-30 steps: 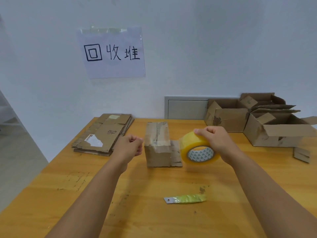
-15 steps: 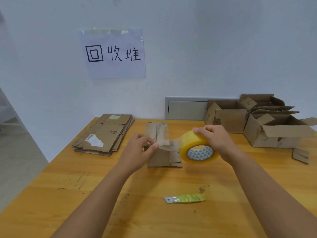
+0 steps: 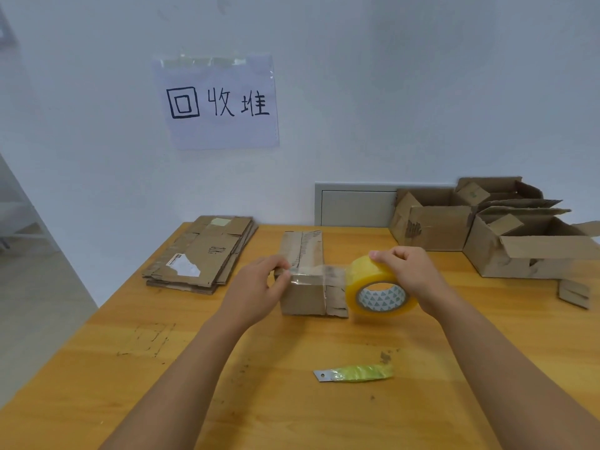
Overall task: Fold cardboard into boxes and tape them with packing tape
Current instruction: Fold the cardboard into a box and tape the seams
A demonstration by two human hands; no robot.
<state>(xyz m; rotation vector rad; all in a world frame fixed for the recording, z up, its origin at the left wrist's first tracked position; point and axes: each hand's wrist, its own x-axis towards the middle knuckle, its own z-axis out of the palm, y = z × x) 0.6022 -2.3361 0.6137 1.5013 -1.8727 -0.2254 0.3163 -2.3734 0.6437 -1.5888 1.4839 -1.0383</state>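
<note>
Your left hand [image 3: 256,289] pinched the free end of a clear tape strip [image 3: 319,275] against the near left edge of the small closed brown cardboard box [image 3: 303,274] at table centre. Your right hand [image 3: 410,274] gripped the yellow roll of packing tape [image 3: 378,292], held at the box's 3 o'clock, strip stretched across it. At 2 o'clock, open-flapped brown cartons [image 3: 506,235] stood; their contents were hidden. Flattened cardboard sheets [image 3: 201,251] lay stacked at 10 o'clock on the wooden table [image 3: 97,368].
</note>
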